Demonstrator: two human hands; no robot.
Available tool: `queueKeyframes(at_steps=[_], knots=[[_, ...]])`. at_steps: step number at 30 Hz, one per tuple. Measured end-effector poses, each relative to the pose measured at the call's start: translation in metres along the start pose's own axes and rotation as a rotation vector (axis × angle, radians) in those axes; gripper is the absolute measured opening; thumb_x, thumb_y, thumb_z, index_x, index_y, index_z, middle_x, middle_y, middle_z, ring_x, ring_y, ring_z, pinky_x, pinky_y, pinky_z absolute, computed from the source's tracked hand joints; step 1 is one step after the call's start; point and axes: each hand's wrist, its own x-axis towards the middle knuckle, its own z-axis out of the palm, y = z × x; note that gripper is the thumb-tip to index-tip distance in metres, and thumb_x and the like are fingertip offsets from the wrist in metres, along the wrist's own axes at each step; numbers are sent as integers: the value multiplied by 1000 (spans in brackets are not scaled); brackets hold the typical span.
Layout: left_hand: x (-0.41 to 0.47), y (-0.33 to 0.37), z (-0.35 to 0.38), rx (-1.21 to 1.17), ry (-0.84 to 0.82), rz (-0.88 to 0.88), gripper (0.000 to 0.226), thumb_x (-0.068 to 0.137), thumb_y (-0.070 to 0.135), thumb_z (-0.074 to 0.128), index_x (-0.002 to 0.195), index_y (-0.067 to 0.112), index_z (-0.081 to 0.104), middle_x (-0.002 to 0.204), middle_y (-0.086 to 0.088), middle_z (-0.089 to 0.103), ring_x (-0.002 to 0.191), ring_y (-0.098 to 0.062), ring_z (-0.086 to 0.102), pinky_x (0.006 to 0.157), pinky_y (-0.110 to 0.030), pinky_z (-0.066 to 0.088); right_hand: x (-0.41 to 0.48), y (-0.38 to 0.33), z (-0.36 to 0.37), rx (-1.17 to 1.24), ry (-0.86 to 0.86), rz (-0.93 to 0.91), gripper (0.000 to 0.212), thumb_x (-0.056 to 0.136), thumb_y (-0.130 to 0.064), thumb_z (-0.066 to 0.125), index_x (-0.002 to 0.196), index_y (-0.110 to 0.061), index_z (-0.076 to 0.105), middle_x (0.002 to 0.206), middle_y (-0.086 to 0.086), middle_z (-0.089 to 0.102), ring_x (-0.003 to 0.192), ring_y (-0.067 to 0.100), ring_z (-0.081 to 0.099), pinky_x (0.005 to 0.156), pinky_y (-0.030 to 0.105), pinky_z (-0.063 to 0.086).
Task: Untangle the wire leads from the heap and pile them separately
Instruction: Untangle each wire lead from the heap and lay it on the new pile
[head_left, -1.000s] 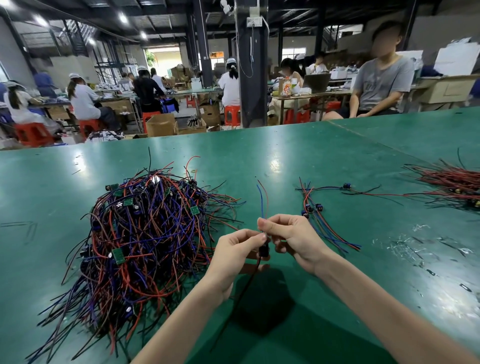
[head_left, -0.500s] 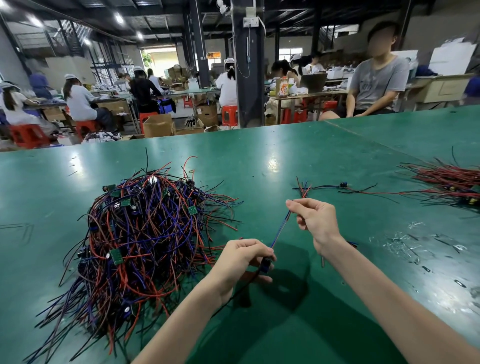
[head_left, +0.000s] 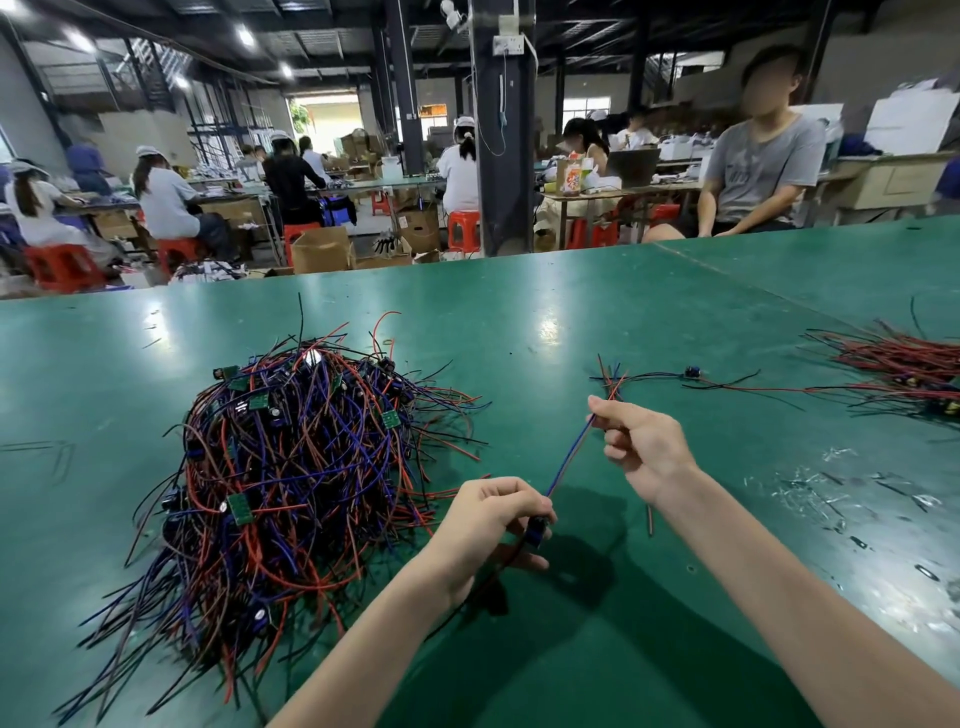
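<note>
One green bench (head_left: 571, 322) carries the whole job. A large heap (head_left: 291, 483) of red, blue and black wire studded with small green boards sits at the left, and a flatter sorted pile (head_left: 904, 369) lies well apart at the far right edge. A few freed leads (head_left: 649, 375) rest between them, just beyond the right hand (head_left: 641, 441). Both hands hold a single lead (head_left: 569, 457) above the bench, clear of the heap. The left hand (head_left: 488, 525) has its fingers (head_left: 511, 493) curled round the end that bears a small dark-blue part (head_left: 535, 530), while the right pinches the blue and red strands between thumb and forefinger, drawing them into a taut diagonal. A thin black tail (head_left: 488, 577) trails under the left wrist. The lead looks free, so what is likely left is straightening and placing it. That is best done by running the pinch along the strands to the tips with the part held steady. The tail should be lifted before the lead crosses the bench, so it cannot snag the heap's fringe. The lead should then be laid parallel with the freed ones, part ends matched, so the new pile does not knot.
</note>
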Motion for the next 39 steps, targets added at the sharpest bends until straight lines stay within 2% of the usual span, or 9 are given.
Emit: queueKeyframes(at_steps=[8,12,19,25,27,30,34,36,39], knots=[[2,-2,-1,16,-49,10,30,87,6,61,59,16,65,64,-5,61,59,-12,55,50,-28,52,5,-3,-5,359,-154,421,22,93,-8,54,71,-8,49,52,4,58,28,0,37,28,9,26],[2,-3,-1,12,-63,43,26,88,8,62,63,16,66,68,-5,62,62,-13,55,51,-28,53,5,-1,-7,444,-145,474,21,93,-8,53,72,-5,51,51,6,58,28,-1,39,29,10,29],[1,-3,0,18,-123,71,24,88,7,61,66,14,65,69,-2,64,60,-9,57,51,-29,53,6,5,-3,-58,-46,-125,15,82,1,67,70,-4,59,60,10,61,34,5,40,33,16,31],[1,-2,-1,16,-116,66,22,88,6,60,67,12,64,68,-2,64,58,-8,57,50,-28,53,5,11,-7,-587,7,-613,15,80,-12,74,68,-17,68,61,5,65,41,8,45,39,15,37],[0,-2,-2,18,-124,62,19,88,7,60,70,11,63,68,-1,64,58,-9,58,51,-28,53,6,10,-6,-464,24,-474,14,79,-11,74,68,-12,67,61,6,64,38,9,41,35,18,32],[1,-1,-2,20,-120,57,18,89,8,60,71,11,63,67,0,64,58,-9,58,52,-28,54,8,2,-6,-63,-6,-58,16,83,-2,66,69,-3,57,61,9,58,31,4,31,28,15,21],[2,-2,-2,28,-122,39,17,89,9,59,72,11,63,68,-2,63,58,-9,57,52,-27,53,9,2,-9,248,-91,313,24,93,-3,52,69,-8,47,58,5,56,25,1,27,24,13,19],[2,-3,-3,30,-120,27,18,89,8,59,72,11,63,67,-2,62,57,-8,56,52,-27,53,8,4,-7,189,-74,266,23,91,-2,54,70,-7,48,62,7,55,26,2,28,25,12,19],[4,-4,-3,28,-112,15,19,89,8,59,71,11,63,65,-2,62,56,-9,56,51,-27,53,9,7,-6,-77,6,-81,16,83,0,66,70,-3,57,65,13,59,31,3,32,30,14,22]])
